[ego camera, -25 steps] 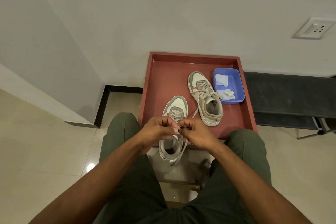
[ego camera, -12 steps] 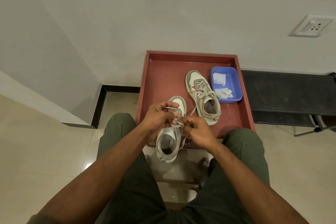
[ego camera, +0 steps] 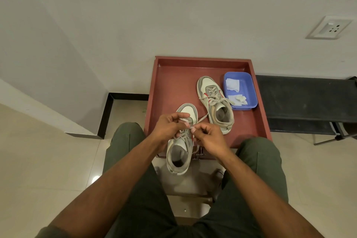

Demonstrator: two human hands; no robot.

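On my head feed, the left hand [ego camera: 170,127] and right hand [ego camera: 210,137] meet over a grey-and-white lace-up sneaker [ego camera: 179,156], each pinching its pale lace [ego camera: 201,118]. The sneaker lies at the near edge of the red-brown rimmed desk [ego camera: 173,83], with its heel overhanging. A matching sneaker [ego camera: 216,102] sits farther right, touching a blue plastic tub [ego camera: 251,91].

I sit with my knees either side of the red surface [ego camera: 173,83]. My left hand [ego camera: 170,126] and my right hand [ego camera: 209,137] meet over the near shoe [ego camera: 180,152], each pinching its lace [ego camera: 202,118] above the tongue. The shoe's heel juts past the surface's near edge. The second shoe [ego camera: 216,102] lies farther back, laces loose, just beside a blue tub [ego camera: 249,91] holding white cloths [ego camera: 232,84].
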